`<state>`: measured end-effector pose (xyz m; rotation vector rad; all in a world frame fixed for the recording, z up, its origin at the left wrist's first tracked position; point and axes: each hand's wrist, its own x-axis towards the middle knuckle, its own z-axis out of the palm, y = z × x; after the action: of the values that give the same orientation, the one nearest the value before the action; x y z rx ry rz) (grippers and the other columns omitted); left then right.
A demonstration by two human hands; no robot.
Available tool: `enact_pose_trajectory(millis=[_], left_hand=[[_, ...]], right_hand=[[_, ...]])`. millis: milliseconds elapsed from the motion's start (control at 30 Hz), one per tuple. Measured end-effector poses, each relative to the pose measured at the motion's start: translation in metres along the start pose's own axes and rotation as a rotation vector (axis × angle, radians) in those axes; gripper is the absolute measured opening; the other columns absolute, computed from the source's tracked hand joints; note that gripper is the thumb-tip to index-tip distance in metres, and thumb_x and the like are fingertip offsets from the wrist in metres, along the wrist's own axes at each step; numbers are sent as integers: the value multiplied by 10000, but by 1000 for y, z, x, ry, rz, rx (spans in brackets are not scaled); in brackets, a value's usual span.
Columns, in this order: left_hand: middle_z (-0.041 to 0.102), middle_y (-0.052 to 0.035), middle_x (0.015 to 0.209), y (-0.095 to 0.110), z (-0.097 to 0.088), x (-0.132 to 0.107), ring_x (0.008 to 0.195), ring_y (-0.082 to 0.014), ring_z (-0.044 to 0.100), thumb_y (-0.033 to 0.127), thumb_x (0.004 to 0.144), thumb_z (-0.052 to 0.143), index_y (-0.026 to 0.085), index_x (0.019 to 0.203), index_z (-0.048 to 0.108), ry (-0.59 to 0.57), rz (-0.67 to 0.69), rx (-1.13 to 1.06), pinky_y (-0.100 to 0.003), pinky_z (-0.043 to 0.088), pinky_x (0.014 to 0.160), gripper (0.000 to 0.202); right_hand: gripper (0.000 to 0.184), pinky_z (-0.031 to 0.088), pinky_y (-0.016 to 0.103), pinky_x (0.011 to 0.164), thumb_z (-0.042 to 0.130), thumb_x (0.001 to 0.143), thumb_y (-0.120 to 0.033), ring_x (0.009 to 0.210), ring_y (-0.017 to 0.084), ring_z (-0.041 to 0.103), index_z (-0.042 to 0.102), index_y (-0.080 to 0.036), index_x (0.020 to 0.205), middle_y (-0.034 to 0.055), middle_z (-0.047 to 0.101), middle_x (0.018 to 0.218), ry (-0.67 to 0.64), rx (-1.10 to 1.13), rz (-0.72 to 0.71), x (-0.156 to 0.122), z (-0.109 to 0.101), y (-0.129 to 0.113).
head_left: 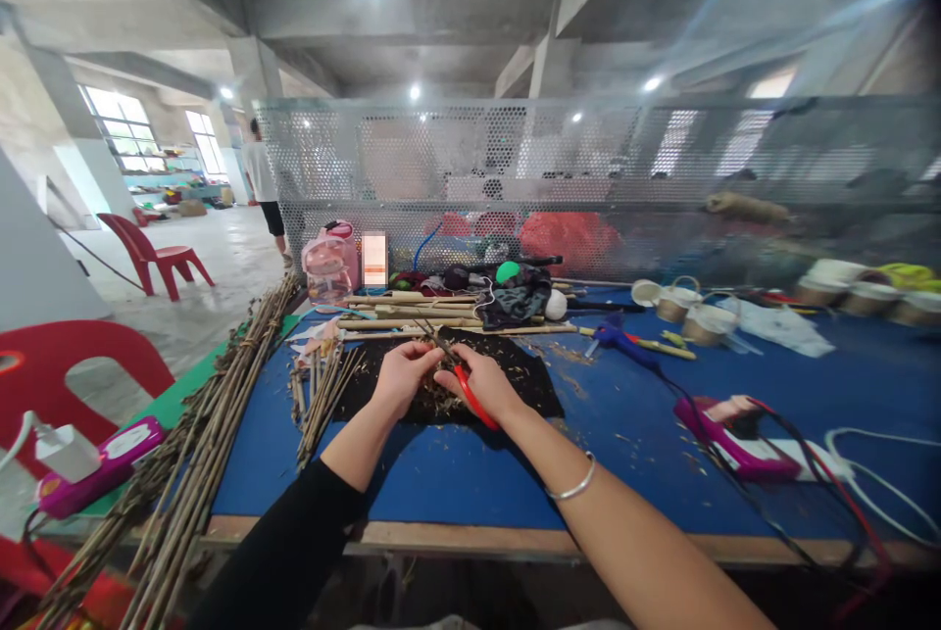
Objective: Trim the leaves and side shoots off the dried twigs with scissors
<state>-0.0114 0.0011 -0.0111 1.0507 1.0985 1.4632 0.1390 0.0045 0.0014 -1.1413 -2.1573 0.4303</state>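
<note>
My right hand (pixel 481 382) is closed on a pair of scissors with red handles (pixel 474 397), whose blades point away toward the upper left. Close beside it, my left hand (pixel 404 375) pinches a thin brown twig (pixel 428 328) near the blades. Both hands are over a black cloth (pixel 533 380) strewn with plant scraps and shavings. Left of the cloth lies a small pile of cut sticks (pixel 327 405). Whether the blades touch the twig I cannot make out.
A long bundle of dry stems (pixel 221 424) lies along the table's left side. Purple power strips (pixel 99 463) sit at both sides, with cables at right (pixel 801 449). Bamboo sticks (pixel 412 312) and small buckets (pixel 710 321) stand before a perforated metal screen (pixel 470 160). A person (pixel 261 179) stands beyond.
</note>
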Motion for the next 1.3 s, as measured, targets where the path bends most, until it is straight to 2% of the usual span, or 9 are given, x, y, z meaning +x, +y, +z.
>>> enact_pose_trajectory(millis=[200, 433, 600, 700, 933, 1033, 1167, 1300], left_hand=[[660, -39, 742, 2, 1, -1, 543, -69, 520, 360, 551, 751, 127, 840, 676, -80, -36, -87, -185, 376, 500, 378], [659, -53, 709, -1, 2, -1, 561, -91, 550, 316, 516, 777, 100, 778, 669, -100, -55, -139, -190, 397, 510, 357], [665, -57, 709, -1, 2, -1, 564, -94, 560, 304, 504, 787, 100, 774, 673, -96, -51, -174, -198, 415, 527, 357], [667, -56, 713, 0, 3, -2, 578, -96, 568, 293, 487, 795, 106, 770, 677, -50, -64, -203, -197, 419, 539, 359], [670, -60, 713, -1, 1, 1, 544, -82, 538, 308, 502, 781, 110, 795, 691, 4, -60, -147, -197, 397, 520, 365], [673, -60, 742, -3, -1, 3, 554, -81, 537, 329, 520, 769, 113, 827, 693, 11, -26, -143, -192, 389, 521, 383], [662, -53, 697, -4, -1, 3, 529, -73, 509, 337, 535, 757, 100, 792, 694, -9, -5, -104, -188, 368, 503, 355], [647, -41, 638, -6, 0, 2, 500, -68, 485, 326, 531, 756, 98, 750, 694, -8, 8, -76, -193, 360, 496, 321]], right_hand=[[415, 406, 244, 637, 548, 754, -498, 673, 164, 580, 546, -206, 1049, 39, 637, 788, 26, -8, 51, 1, 4, 7], [474, 415, 257, 709, 612, 707, -474, 814, 172, 560, 521, -174, 1062, 79, 606, 950, 81, -7, -52, 1, 7, 4], [412, 403, 237, 629, 587, 736, -455, 710, 160, 574, 549, -203, 1060, 46, 637, 840, 77, -2, -3, -1, 6, 1], [387, 391, 225, 576, 554, 759, -465, 631, 154, 577, 571, -213, 1052, 30, 646, 745, 58, 0, 22, -1, 7, 2], [383, 399, 233, 583, 510, 783, -503, 609, 161, 590, 594, -217, 1024, 31, 649, 693, 31, -37, 42, 1, 10, 7], [404, 400, 243, 602, 555, 749, -496, 682, 185, 606, 576, -217, 1040, 41, 653, 755, 15, -104, 58, 1, 8, 5], [500, 417, 268, 679, 595, 713, -492, 836, 209, 598, 522, -198, 1111, 79, 632, 952, 24, -137, 21, 1, 8, 4], [452, 418, 265, 715, 598, 725, -467, 871, 199, 595, 541, -212, 1095, 76, 629, 988, 22, -112, -13, 1, 6, 5]])
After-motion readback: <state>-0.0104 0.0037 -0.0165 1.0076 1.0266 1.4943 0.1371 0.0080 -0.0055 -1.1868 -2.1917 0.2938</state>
